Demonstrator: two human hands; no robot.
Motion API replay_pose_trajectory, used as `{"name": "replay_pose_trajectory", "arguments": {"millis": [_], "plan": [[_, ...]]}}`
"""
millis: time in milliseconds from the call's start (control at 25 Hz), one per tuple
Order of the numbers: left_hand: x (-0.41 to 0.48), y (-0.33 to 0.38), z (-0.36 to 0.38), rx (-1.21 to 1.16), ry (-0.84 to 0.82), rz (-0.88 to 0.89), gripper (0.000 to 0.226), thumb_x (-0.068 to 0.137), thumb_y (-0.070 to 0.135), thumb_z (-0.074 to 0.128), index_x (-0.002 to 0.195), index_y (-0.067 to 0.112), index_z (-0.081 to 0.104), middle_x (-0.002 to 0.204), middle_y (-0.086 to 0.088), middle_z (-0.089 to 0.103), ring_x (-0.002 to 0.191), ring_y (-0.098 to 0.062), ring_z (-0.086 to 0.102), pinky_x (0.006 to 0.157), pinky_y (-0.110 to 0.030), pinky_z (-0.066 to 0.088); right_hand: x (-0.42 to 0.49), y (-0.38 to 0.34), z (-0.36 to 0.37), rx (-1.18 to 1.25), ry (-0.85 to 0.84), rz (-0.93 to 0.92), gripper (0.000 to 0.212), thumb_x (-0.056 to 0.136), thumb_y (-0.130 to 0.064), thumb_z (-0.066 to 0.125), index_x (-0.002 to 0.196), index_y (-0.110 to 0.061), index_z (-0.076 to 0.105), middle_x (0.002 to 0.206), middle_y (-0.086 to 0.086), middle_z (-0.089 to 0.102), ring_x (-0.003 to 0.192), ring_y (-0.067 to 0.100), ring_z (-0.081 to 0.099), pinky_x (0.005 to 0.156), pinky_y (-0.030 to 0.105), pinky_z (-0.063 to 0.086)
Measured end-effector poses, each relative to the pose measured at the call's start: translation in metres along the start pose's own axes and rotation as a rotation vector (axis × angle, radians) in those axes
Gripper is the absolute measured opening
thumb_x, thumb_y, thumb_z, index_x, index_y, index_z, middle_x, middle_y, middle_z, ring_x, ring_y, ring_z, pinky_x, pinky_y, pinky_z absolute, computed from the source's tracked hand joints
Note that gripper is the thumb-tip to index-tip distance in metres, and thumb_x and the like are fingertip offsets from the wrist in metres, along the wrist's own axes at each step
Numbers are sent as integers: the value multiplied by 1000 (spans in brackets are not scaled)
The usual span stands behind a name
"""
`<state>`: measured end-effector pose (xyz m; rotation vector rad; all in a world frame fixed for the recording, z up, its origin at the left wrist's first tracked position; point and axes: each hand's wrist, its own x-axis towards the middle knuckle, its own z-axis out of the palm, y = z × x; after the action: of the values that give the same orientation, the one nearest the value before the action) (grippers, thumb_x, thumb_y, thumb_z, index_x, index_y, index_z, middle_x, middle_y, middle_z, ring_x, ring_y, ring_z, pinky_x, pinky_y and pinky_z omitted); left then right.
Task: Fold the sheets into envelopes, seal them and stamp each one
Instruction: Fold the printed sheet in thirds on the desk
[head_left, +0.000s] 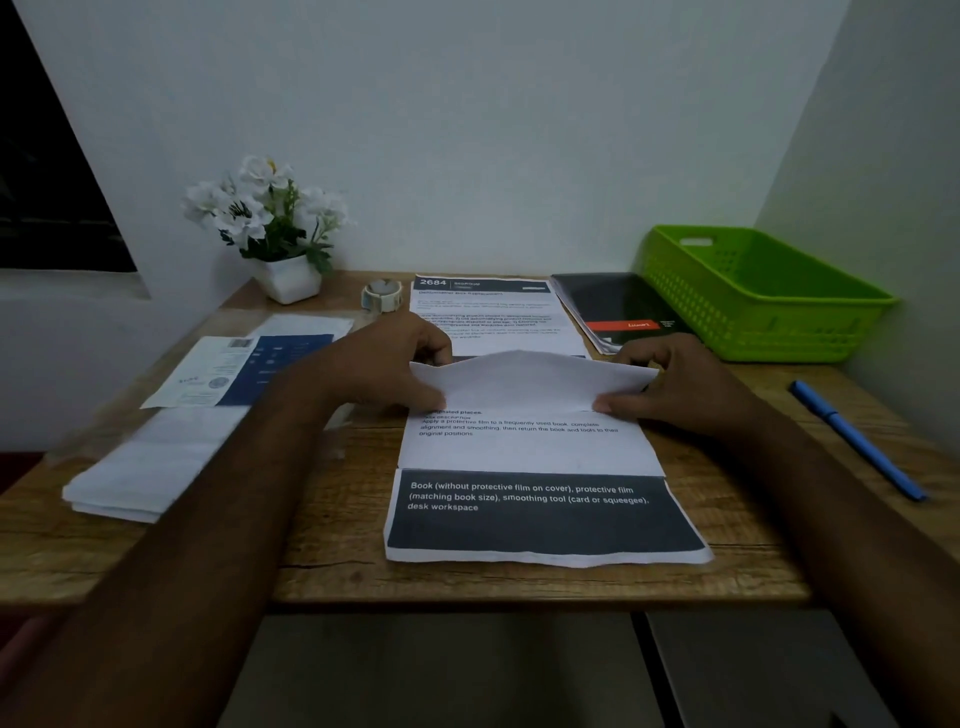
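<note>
A printed sheet (524, 452) lies on the wooden desk (332, 566) in front of me, its dark-banded lower part flat near the front edge. Its top flap (524, 382) is lifted and folded toward me. My left hand (384, 369) pinches the flap's left corner. My right hand (670, 384) pinches the right corner. A second printed sheet (488, 312) lies flat just behind. A roll of tape (382, 296) stands beyond my left hand.
Folded white papers (140, 478) and a blue-and-white leaflet (234, 374) lie at the left. A white flower pot (291, 278) stands at the back left. A dark folder (618, 306) and a green basket (753, 296) sit at the back right. A blue pen (857, 441) lies at the right edge.
</note>
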<state>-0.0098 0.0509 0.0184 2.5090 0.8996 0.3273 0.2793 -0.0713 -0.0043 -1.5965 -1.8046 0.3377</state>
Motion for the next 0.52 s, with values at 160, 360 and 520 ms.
{"name": "replay_pose_trajectory", "arguments": {"millis": [160,360,520], "plan": [[-9,4,0,-56,38,-9,41,69,17,82,103,26,62,98,11,58,87,-1,52,66,-13,40,-9,-4,-1,44,-42,-54,14,69,-11,85,74,-19,76,74,-14,73,65,-7,59,58,4,37],[-19,7,3,-97,12,-1,37,69,10,81,101,23,67,92,6,61,75,5,51,61,-5,40,-17,3,2,57,-49,-130,30,71,4,79,82,-24,78,83,-7,75,80,6,68,71,17,49],[-35,9,9,-108,-13,65,33,73,-5,72,96,19,74,84,4,68,72,2,56,59,-7,42,-29,10,3,34,-89,-208,23,77,-1,77,95,-16,79,98,-4,74,94,12,68,83,31,53]]}}
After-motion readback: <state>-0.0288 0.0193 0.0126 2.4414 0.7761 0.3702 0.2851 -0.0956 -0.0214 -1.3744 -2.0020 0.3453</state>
